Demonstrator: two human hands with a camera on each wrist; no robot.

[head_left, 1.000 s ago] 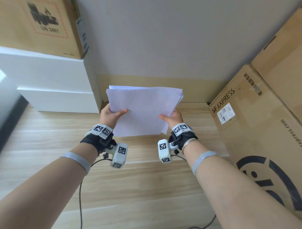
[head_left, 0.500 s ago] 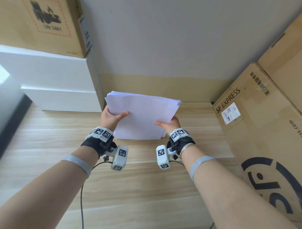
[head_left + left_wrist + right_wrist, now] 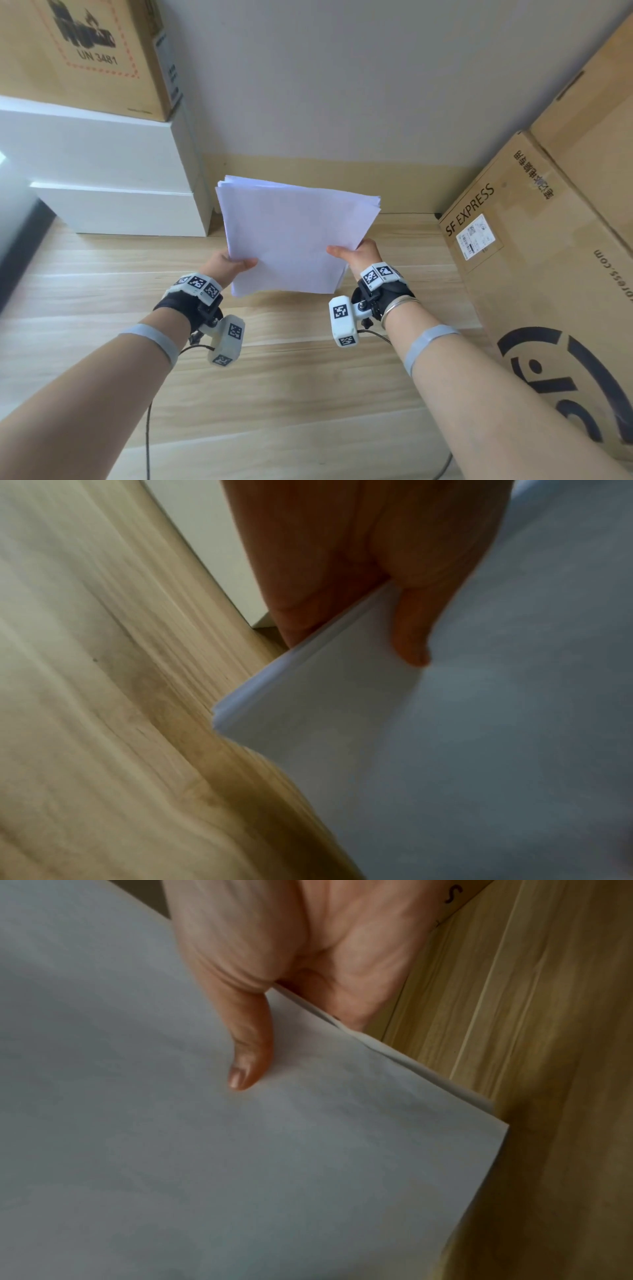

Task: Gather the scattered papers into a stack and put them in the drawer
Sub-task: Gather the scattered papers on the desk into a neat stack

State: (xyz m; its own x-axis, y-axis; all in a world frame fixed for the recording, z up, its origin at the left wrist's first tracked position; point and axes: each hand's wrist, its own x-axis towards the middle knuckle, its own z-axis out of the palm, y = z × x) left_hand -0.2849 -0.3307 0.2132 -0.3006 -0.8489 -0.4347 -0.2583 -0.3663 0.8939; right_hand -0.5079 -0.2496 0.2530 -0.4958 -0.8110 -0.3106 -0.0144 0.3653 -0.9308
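A stack of white papers point(image 3: 294, 236) hangs in the air above the wooden floor, tilted with its far edge raised. My left hand point(image 3: 227, 265) grips its near left edge, thumb on top and fingers underneath. My right hand point(image 3: 356, 253) grips the near right edge the same way. In the left wrist view the thumb lies on the stack of papers point(image 3: 479, 723) beside its corner. In the right wrist view the thumb presses the top sheet of the stack of papers point(image 3: 240, 1150), and the sheet edges are slightly uneven. A white drawer unit point(image 3: 113, 185) stands at the left, its drawers closed.
A cardboard box point(image 3: 89, 54) sits on top of the white unit. Large SF Express cardboard boxes point(image 3: 548, 260) stand at the right against the wall. Wooden floor point(image 3: 274, 394) stretches below the arms. Cables trail from both wrist cameras.
The stack has been drawn together, its sheets more even than a second ago, and tilted a little. Both hands kept their grip.
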